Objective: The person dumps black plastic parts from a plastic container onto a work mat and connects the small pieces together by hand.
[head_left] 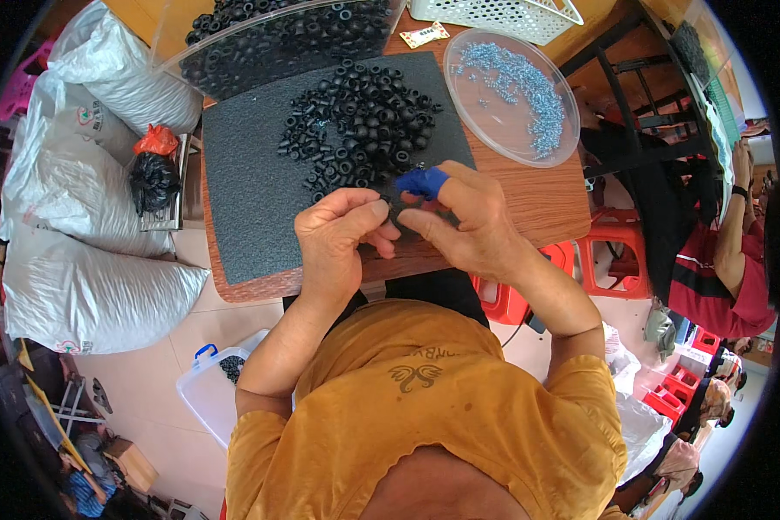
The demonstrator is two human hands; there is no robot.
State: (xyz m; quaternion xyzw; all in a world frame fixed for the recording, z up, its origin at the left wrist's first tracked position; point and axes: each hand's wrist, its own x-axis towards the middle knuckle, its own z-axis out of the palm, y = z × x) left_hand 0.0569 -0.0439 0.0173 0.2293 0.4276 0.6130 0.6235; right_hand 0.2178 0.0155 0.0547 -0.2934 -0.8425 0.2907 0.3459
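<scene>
A small black rubber ring [393, 211] sits pinched between the two hands, just above the near edge of the dark foam mat [251, 182]. The left hand [342, 238] has its thumb and forefinger pressed together on the ring from the left. The right hand [464, 221] meets it from the right, its thumb and fingers closed on the same piece; its forefinger wears a blue finger cot [423, 182]. The ring is mostly hidden by the fingertips, so its exact shape cannot be told.

Just beyond the hands, a loose heap of black rubber grommets [364, 121] lies on the mat, which covers much of the brown wooden table [537, 199]. To the right of the heap stands a round clear plastic dish [468, 113] holding a scatter of small silvery screws [520, 87]. At the far edge a clear plastic tub [182, 61] is filled with more black grommets, and a white slotted basket [503, 13] stands beside it.

On the floor to the left lie bulging white sacks [78, 286]. A clear lidded box with a blue latch [208, 390] stands near the person's left elbow, with a few black pieces inside. Red plastic stools [615, 260] stand to the right, beside another person in a red sleeve [719, 295].
</scene>
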